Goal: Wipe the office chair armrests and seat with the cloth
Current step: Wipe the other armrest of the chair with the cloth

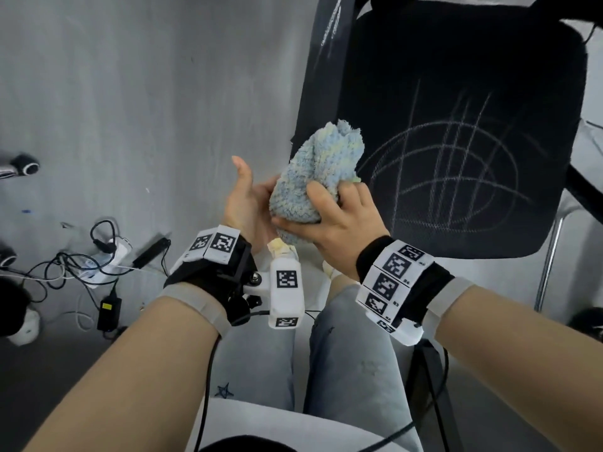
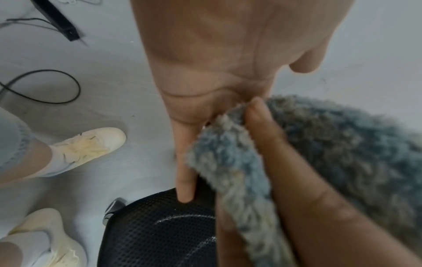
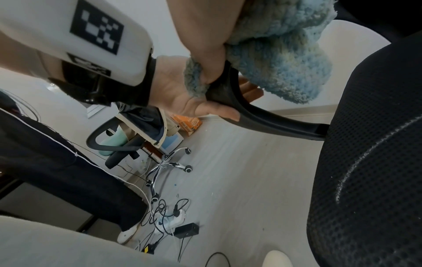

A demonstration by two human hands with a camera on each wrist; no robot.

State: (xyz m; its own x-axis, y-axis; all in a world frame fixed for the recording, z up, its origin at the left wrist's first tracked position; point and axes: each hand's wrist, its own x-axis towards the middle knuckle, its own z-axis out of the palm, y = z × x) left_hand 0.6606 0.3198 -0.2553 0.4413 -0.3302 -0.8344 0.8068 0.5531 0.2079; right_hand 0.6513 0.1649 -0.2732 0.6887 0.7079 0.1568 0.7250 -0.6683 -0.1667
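The black mesh chair seat bears white chalk-like lines and fills the upper right. My right hand grips a bunched, fluffy blue cloth at the seat's left edge. My left hand lies open beside it, thumb up, palm against the cloth. In the right wrist view the cloth sits over the curved black armrest, with the left palm just behind the bar. The left wrist view shows straight left fingers above the seat and the cloth.
Cables, a power strip and a black adapter lie on the grey floor to the left. My pale shoes stand close to the seat's front. Another wheeled chair stands further off.
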